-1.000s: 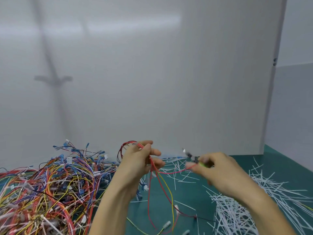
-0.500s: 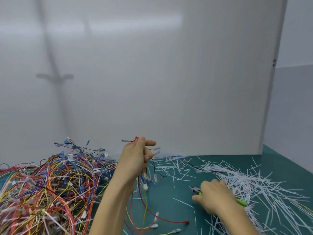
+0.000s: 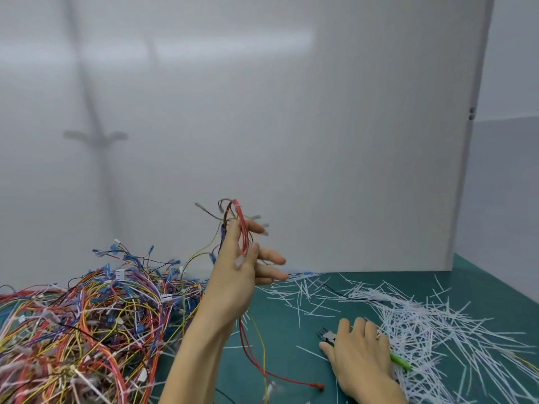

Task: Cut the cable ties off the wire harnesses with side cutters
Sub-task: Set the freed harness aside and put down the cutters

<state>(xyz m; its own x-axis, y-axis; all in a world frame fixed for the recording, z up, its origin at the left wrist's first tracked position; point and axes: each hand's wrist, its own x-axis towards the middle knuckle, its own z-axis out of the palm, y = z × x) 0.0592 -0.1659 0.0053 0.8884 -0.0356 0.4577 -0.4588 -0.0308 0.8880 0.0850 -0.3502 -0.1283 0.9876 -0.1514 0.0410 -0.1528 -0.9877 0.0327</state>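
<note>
- The pile of wire harnesses (image 3: 87,330) covers the near left of the bench (image 3: 291,374): a thick tangle of red, yellow, blue and purple leads. White bits show among them, but I cannot tell which are ties and which are connectors or labels. I also cannot tell whether this heap is finished or waiting, and its left and near edges are cut off.
- The left hand (image 3: 239,275) is raised at centre and pinches one wire harness (image 3: 242,228) between thumb and forefinger, the other fingers stretched out to the right. The harness's red loop stands above the hand. Its red and yellow leads hang down to the bench, one ending in a red terminal.
- The harness is motion-blurred, so whether a tie is left on it is unclear. Its leads splay loosely, so I judge it is probably already freed.
- The right hand (image 3: 358,360) lies palm down on the side cutters (image 3: 328,336) on the near right of the bench, fingers fairly straight rather than curled. Only the tool's head and a green handle tip show, and nothing is being cut.
- The cut cable ties (image 3: 437,330) lie thick across the right side of the bench, so many cuts are done. How many harnesses remain cannot be counted.
- A white panel (image 3: 291,112) closes off everything beyond the bench.
</note>
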